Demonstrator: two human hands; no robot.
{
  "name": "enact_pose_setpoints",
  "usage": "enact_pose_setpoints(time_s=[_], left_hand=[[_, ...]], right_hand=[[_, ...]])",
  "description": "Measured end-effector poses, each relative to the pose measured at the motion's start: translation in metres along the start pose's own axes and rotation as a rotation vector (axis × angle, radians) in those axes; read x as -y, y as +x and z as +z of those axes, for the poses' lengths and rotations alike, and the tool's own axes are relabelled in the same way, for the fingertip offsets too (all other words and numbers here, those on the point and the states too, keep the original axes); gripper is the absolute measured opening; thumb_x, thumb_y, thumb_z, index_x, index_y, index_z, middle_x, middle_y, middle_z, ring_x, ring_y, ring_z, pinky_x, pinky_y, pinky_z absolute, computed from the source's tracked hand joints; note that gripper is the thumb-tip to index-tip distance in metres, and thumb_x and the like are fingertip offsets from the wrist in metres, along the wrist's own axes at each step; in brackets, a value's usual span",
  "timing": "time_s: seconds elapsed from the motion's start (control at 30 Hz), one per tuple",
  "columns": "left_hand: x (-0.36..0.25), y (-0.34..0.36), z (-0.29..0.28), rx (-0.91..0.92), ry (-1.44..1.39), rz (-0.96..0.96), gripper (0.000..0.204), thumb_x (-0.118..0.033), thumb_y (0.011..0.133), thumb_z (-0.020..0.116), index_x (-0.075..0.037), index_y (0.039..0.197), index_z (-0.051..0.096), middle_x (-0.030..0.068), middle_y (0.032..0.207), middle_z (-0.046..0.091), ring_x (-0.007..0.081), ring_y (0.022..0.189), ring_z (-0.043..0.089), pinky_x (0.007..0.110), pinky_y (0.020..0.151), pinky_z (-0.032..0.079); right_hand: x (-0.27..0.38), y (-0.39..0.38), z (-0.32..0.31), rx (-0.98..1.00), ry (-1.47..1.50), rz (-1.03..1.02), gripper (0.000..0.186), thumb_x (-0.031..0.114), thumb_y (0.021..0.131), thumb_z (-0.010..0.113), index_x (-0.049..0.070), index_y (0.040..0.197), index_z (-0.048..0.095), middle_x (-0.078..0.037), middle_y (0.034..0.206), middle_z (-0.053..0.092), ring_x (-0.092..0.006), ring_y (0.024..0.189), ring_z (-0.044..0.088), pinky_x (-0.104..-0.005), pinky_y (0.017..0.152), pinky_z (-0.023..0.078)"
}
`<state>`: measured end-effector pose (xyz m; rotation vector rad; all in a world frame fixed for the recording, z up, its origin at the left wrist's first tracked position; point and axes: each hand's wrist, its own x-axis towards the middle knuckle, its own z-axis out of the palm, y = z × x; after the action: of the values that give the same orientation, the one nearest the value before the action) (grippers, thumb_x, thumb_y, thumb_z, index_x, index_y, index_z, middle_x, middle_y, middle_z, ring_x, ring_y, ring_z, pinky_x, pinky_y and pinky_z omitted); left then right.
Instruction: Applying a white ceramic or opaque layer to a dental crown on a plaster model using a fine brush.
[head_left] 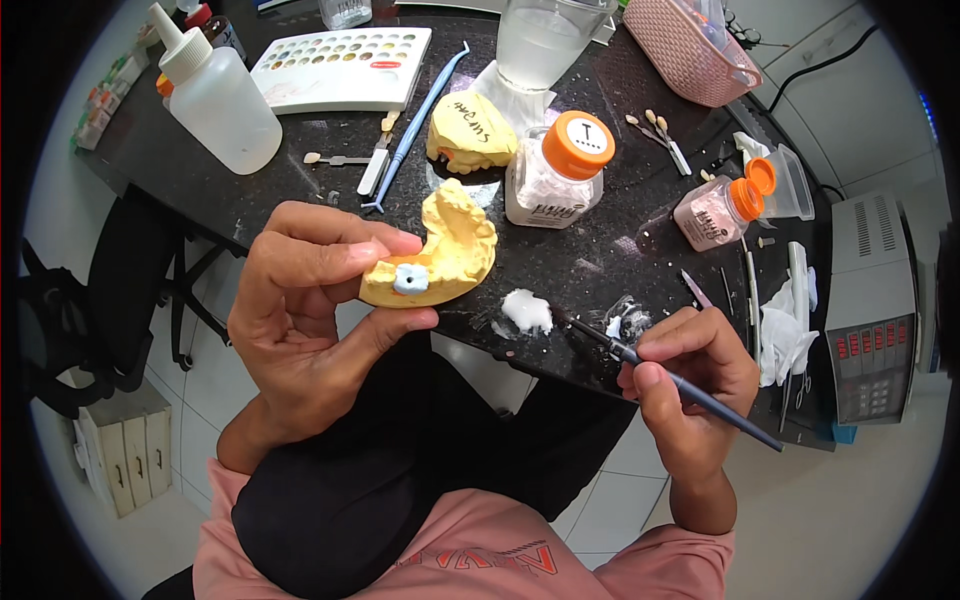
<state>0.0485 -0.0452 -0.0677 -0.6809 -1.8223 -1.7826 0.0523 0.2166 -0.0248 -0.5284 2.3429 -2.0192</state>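
My left hand (315,300) pinches a yellow plaster dental model (465,250) by one end, holding it above the front edge of the black worktop. On the model sits a pale blue-white tooth piece (410,279) with a small dark hole. My right hand (695,385) grips a dark brush (700,396) like a pen. The brush's dark tip is beside a mound of white paste (527,311) on the worktop; whether they touch I cannot tell. Behind the model stand another yellow plaster model (468,132) and a powder jar with an orange lid (560,170).
A squeeze bottle (220,105), a shade palette (345,65) and a blue double-ended instrument (418,125) lie back left. A cup of water (550,45) and a pink basket (690,50) stand behind. Rightward are an opened powder jar (715,213), tissue (785,340) and a device with red displays (872,310).
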Motion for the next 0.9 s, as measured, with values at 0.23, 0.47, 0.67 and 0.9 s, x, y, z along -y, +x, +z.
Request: enact_pose_setpoints(time_s=[0.23, 0.47, 0.67, 0.9], left_hand=[[0.003, -0.003, 0.003, -0.024, 0.032, 0.037, 0.046, 0.013, 0.07, 0.072, -0.002, 0.106, 0.049, 0.0168, 0.109, 0.05, 0.0239, 0.097, 0.063, 0.03, 0.083, 0.058], [0.006, -0.005, -0.001, -0.021, 0.168, 0.11, 0.051, 0.0, 0.064, 0.083, -0.005, 0.103, 0.05, 0.0129, 0.098, 0.055, 0.0189, 0.089, 0.064, 0.027, 0.074, 0.057], [0.011, -0.004, 0.0, -0.036, 0.237, 0.175, 0.052, -0.005, 0.062, 0.085, -0.005, 0.1, 0.05, 0.0121, 0.096, 0.055, 0.0181, 0.083, 0.065, 0.026, 0.069, 0.057], [0.01, -0.001, 0.0, -0.044, 0.315, 0.225, 0.054, -0.009, 0.06, 0.087, -0.006, 0.099, 0.05, 0.011, 0.092, 0.056, 0.0177, 0.079, 0.065, 0.025, 0.062, 0.055]], right_hand=[[0.002, -0.001, -0.001, -0.001, -0.024, 0.004, 0.012, -0.007, 0.077, 0.062, -0.006, 0.087, 0.055, -0.012, 0.08, 0.059, -0.0085, 0.067, 0.058, -0.0199, 0.059, 0.048], [0.002, -0.002, -0.001, 0.0, 0.03, 0.038, 0.011, -0.007, 0.077, 0.061, -0.007, 0.086, 0.055, -0.012, 0.079, 0.059, -0.0082, 0.066, 0.058, -0.0197, 0.059, 0.049], [0.002, -0.001, 0.0, -0.016, 0.024, 0.037, 0.011, -0.008, 0.077, 0.061, -0.007, 0.086, 0.056, -0.012, 0.079, 0.06, -0.0085, 0.065, 0.058, -0.0194, 0.058, 0.048], [0.002, -0.001, 0.0, 0.01, 0.02, 0.001, 0.011, -0.008, 0.077, 0.061, -0.006, 0.086, 0.055, -0.012, 0.078, 0.059, -0.0091, 0.064, 0.058, -0.0198, 0.056, 0.048]])
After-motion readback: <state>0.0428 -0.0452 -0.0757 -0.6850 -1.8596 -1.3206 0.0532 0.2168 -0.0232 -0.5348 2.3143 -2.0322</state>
